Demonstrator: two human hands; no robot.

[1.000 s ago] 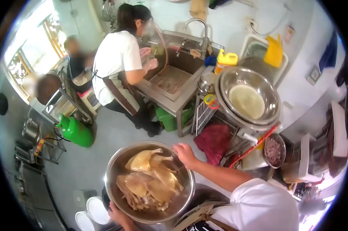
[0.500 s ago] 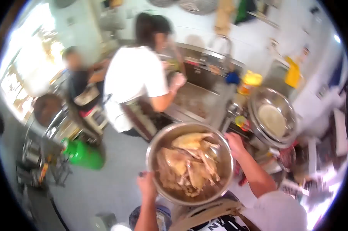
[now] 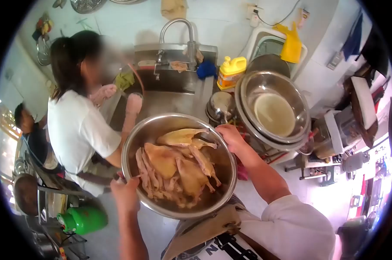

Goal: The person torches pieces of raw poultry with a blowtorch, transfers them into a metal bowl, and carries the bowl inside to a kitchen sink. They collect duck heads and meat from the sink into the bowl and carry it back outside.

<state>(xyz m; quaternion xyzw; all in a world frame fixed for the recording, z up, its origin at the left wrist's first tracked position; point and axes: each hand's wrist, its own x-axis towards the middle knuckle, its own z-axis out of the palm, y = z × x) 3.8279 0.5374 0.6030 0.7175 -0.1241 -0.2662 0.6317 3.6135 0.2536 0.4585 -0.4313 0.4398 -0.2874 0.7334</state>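
Observation:
A large stainless steel bowl point(image 3: 220, 189) is held in front of my body. Several pieces of pale yellow poultry point(image 3: 161, 158) lie inside it, some with legs showing. My left hand point(image 3: 126, 194) grips the bowl's left rim, thumb over the edge. On the upper right rim, my right hand point(image 3: 230, 138) is closed around the edge. The fingers under the rim are partly hidden on both sides. The bowl hangs close to the sink's front edge, beside a co-worker.
A co-worker in a white shirt point(image 3: 77, 130) stands at the steel sink point(image 3: 165, 102), wearing pink gloves. Nested metal bowls point(image 3: 298, 108) and a yellow jug point(image 3: 231, 73) stand right of it. A green gas cylinder point(image 3: 85, 220) is on the floor at left; another person point(image 3: 29, 130) is behind.
My view has turned right and come closer to the sink. The bowl, still in both hands, has moved nearer the sink. The co-worker now appears further left.

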